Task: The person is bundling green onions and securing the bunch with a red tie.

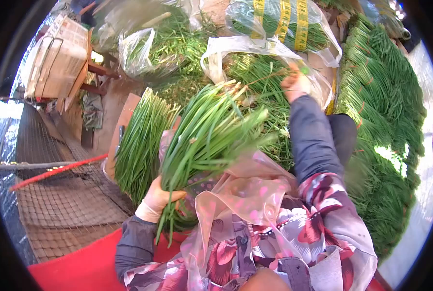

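Observation:
My left hand (pixel 159 200), in a pale glove, is closed around the leafy end of a loose bunch of garlic chives (pixel 202 126). The pale cut ends fan out up and to the right, a little blurred. Another thick bunch of chives (pixel 143 145) stands beside it on the left, against a brown board (pixel 122 126). Farther forward, my right hand (pixel 295 83) has its fingers closed on a thin reddish strand (pixel 269 75), which runs left toward the bunch's cut ends. Loose chives (pixel 269 106) lie beneath and around that hand.
Tied bundles of chives (pixel 381 87) are stacked along the right. Clear plastic bags (pixel 279 24) with greens stand ahead. A pink transparent apron (pixel 240 194) covers my lap. At the left are a crate-like box (pixel 56 58), a red bar (pixel 56 172) and netting (pixel 71 208).

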A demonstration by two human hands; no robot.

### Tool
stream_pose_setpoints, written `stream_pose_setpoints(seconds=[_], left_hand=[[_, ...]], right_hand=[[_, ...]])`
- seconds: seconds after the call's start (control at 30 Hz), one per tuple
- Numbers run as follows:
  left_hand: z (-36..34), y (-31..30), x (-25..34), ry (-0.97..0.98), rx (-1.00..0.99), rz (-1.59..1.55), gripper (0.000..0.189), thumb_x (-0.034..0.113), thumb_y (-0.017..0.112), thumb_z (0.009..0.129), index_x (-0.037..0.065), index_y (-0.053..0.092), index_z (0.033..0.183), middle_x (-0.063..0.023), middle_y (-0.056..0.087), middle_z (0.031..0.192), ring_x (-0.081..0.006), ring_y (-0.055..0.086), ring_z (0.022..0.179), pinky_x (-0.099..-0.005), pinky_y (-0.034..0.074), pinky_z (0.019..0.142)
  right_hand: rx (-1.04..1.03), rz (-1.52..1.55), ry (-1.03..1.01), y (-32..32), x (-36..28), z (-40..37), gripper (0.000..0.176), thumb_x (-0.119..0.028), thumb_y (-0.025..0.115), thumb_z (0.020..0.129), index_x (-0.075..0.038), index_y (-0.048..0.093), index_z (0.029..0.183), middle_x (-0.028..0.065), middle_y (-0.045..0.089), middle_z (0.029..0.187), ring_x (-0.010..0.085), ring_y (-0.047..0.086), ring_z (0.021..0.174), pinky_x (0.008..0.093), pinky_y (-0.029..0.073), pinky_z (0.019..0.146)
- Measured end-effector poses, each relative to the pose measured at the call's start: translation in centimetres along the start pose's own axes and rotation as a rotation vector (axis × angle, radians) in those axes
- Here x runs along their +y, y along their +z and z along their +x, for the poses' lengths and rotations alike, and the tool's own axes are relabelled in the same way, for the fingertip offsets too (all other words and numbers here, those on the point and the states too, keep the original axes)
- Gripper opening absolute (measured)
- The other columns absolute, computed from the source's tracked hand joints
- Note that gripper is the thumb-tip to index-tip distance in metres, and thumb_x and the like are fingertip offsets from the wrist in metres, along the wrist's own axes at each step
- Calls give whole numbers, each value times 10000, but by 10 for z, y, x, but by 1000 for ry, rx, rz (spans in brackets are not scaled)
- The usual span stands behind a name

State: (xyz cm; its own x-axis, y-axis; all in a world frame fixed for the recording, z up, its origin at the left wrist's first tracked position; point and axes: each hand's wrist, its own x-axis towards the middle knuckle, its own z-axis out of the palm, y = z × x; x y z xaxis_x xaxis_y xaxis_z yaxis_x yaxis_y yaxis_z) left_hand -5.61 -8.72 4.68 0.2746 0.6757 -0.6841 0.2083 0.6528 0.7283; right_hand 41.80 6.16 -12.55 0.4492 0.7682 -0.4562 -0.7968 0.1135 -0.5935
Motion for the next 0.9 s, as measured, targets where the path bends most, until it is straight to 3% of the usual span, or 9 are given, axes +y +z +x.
stream_pose_setpoints(seconds=[0.07, 0.17, 0.27, 0.47, 0.57, 0.63, 0.73, 0.83, 0.9], left_hand=[[-2, -16, -11, -34, 15, -21, 459, -17, 706, 682, -5, 546, 1112, -72, 608, 732, -140, 548, 479, -261, 426, 424], [7, -27, -25, -1, 47, 37, 478, -10, 712, 688, -5, 536, 1132, -77, 615, 760, -139, 558, 499, -262, 429, 428], [14, -24, -24, 61, 30, 70, 485, -10, 716, 697, -16, 527, 1144, -78, 618, 791, -142, 559, 501, -261, 437, 435], [4, -34, -25, 11, 56, 8, 468, -12, 720, 693, -20, 553, 1130, -90, 630, 814, -154, 559, 502, -257, 439, 438], [0, -38, -25, 26, 19, -48, 468, -16, 724, 682, -16, 568, 1123, -95, 638, 824, -158, 560, 506, -263, 440, 439], [1, -32, -28, 11, 53, 2, 463, -9, 729, 682, -9, 572, 1118, -84, 635, 816, -155, 564, 513, -265, 446, 441], [19, -26, -32, 20, 24, 62, 513, -5, 741, 685, 6, 546, 1160, -77, 632, 817, -143, 564, 518, -266, 452, 447], [27, -22, -34, 28, -3, 189, 593, -3, 757, 689, 14, 505, 1225, -78, 649, 918, -144, 616, 668, -284, 513, 586], [26, -19, -40, 184, 41, 336, 634, 19, 770, 692, 16, 486, 1259, -73, 644, 1059, -148, 618, 897, -295, 509, 796]], right_hand=[[-210, 186, 24, -25, -7, 31, 280, -252, 507, 954, -92, 600, 1165, -91, 279, 521, 59, 300, 394, 236, 241, 365], [-446, -1172, 107, 34, -14, -47, 530, -319, 588, 901, -106, 442, 1364, 13, 599, 866, 105, 546, 707, 299, 463, 603], [-1007, -1530, -5, 57, 52, -92, 854, -361, 735, 761, -62, 318, 1444, 168, 541, 1298, 226, 508, 1185, 332, 369, 1032], [-775, -1213, 187, 84, 79, -128, 249, -240, 602, 857, -33, 701, 953, 3, 662, 835, 63, 514, 646, 232, 411, 515], [-386, -1009, 186, 44, 37, -56, 304, -257, 668, 824, -40, 679, 1038, -14, 652, 782, 43, 433, 513, 203, 369, 481], [-650, -1335, 144, 71, 25, -84, 472, -312, 701, 781, -40, 629, 1161, 53, 685, 873, 122, 587, 635, 268, 481, 597], [-1105, -2079, -662, 93, 63, -121, 789, -567, 717, 666, -87, 556, 1271, 174, 572, 1257, 324, 459, 1262, 510, 322, 1041], [-1268, -1763, -737, 95, 115, -124, 776, -597, 646, 733, -65, 513, 1283, 161, 509, 1335, 315, 465, 1233, 513, 306, 1051], [-747, -454, 344, 78, 156, -126, 395, -360, 430, 958, -66, 571, 1180, 121, 570, 1245, 274, 507, 1142, 427, 372, 1013]])
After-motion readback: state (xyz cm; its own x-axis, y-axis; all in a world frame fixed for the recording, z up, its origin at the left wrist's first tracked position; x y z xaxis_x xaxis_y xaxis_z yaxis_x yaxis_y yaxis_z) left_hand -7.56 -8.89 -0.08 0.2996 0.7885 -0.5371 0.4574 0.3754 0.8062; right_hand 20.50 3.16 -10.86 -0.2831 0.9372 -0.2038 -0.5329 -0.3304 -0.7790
